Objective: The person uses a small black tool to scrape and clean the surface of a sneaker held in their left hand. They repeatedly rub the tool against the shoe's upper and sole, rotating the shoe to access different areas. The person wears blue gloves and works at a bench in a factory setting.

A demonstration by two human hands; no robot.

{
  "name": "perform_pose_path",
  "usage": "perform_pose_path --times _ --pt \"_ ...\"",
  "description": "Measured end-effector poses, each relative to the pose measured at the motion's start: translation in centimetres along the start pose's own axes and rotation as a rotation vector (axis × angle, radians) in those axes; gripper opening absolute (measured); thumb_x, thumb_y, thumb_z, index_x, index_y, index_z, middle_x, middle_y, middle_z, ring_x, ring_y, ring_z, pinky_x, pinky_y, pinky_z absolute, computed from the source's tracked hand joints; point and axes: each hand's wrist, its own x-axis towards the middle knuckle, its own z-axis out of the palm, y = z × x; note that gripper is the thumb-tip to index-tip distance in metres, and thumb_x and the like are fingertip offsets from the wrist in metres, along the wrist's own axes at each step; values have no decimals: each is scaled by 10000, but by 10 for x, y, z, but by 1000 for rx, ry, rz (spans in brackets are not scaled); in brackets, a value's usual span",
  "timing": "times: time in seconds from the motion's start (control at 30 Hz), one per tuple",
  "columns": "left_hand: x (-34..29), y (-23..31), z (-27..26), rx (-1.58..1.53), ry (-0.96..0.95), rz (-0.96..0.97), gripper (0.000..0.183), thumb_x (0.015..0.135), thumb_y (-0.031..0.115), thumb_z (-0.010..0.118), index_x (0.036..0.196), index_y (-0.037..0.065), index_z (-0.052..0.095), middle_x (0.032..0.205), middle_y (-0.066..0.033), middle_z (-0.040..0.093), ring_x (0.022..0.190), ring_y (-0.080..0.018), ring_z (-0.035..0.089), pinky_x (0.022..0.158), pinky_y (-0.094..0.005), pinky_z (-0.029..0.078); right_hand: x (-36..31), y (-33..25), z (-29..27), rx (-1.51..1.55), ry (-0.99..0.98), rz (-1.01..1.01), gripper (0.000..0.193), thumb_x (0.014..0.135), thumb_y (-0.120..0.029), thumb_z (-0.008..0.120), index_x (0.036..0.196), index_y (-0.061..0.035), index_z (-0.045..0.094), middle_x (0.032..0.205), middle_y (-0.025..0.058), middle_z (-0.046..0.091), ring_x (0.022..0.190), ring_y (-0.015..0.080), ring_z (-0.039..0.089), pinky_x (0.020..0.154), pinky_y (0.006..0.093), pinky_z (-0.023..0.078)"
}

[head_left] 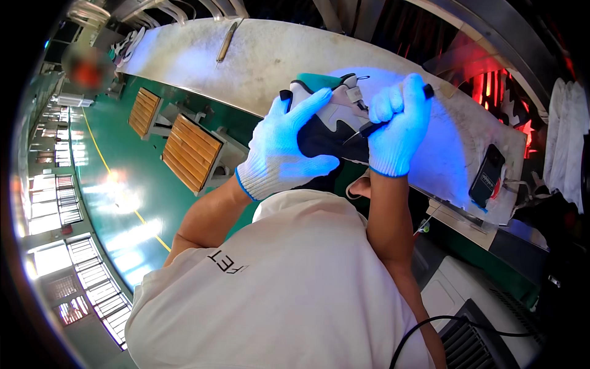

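A sneaker (345,117) in light grey and black, with teal at its far end, lies at the table's near edge. My left hand (279,141), in a white knit glove, grips it from the left, fingers spread over the upper. My right hand (401,126), gloved the same way, is closed in a fist around a dark-handled tool (370,130). A thin pointed metal tip sticks out of that fist to the left, over the shoe's black side. Most of the handle is hidden in the fist. A black cap or patch shows on a digit of each glove.
The long pale worktable (270,58) curves across the far side. A slim pointed hand tool (227,42) lies on it at far left, a black phone (487,175) at right. Wooden slatted seats (192,152) stand on the green floor. A black cable (467,318) crosses lower right.
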Motion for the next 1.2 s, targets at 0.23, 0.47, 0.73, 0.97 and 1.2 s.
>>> perform_pose_path --times 0.23,0.47,0.73,0.97,1.2 --pt "21 -25 8 -30 17 60 962 692 363 1022 1579 256 666 1440 -342 624 1229 -537 708 1050 -535 617 33 19 37 -379 377 -43 263 1061 -238 805 1004 -54 627 683 8 533 518 143 518 498 343 431" --pt "54 -93 36 -665 -219 -89 910 756 184 1034 1576 72 656 1548 -168 628 1377 -289 650 1197 -412 529 59 -23 -47 -256 384 14 315 1072 -328 805 965 -156 565 720 -42 493 569 110 528 502 289 428" --pt "93 3 75 191 -196 742 582 756 329 919 1256 67 777 1165 -237 712 1185 -461 694 1062 -599 526 -26 -52 -156 -678 387 -69 156 1094 -214 724 1036 -97 638 662 10 556 487 143 533 455 328 427" --pt "95 72 7 -307 -238 705 764 701 341 1047 1340 87 715 1273 -168 750 1112 -403 767 959 -475 627 6 -71 -164 -703 184 198 329 1057 -320 785 1269 -78 720 803 24 637 565 158 605 498 343 474" --pt "95 -62 46 247 -139 759 879 767 304 1004 1531 57 645 1432 -229 726 1272 -452 732 1056 -507 613 2 -122 -99 -1072 -62 251 360 979 -226 829 1276 -24 805 817 0 722 560 75 604 507 253 466"
